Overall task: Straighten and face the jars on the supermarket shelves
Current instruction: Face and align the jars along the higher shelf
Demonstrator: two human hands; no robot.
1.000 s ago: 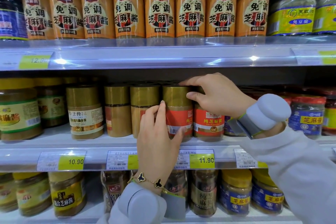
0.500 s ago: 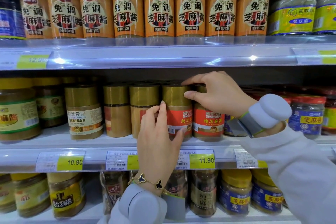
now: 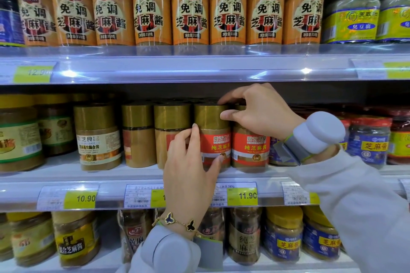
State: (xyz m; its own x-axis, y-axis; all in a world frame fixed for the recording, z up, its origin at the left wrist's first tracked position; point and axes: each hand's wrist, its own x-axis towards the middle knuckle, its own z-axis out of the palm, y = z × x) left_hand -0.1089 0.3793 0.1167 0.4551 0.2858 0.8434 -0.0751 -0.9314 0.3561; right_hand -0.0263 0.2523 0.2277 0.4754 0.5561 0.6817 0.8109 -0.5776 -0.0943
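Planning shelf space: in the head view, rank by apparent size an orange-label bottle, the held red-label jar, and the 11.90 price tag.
1. Orange-label bottle, cropped at the top.
2. Red-label jar, partly covered by the left hand.
3. 11.90 price tag.

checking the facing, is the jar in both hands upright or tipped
Upright. The jar stands level on the middle shelf, gold lid on top, red label facing out; left hand holds its body, right hand its lid.
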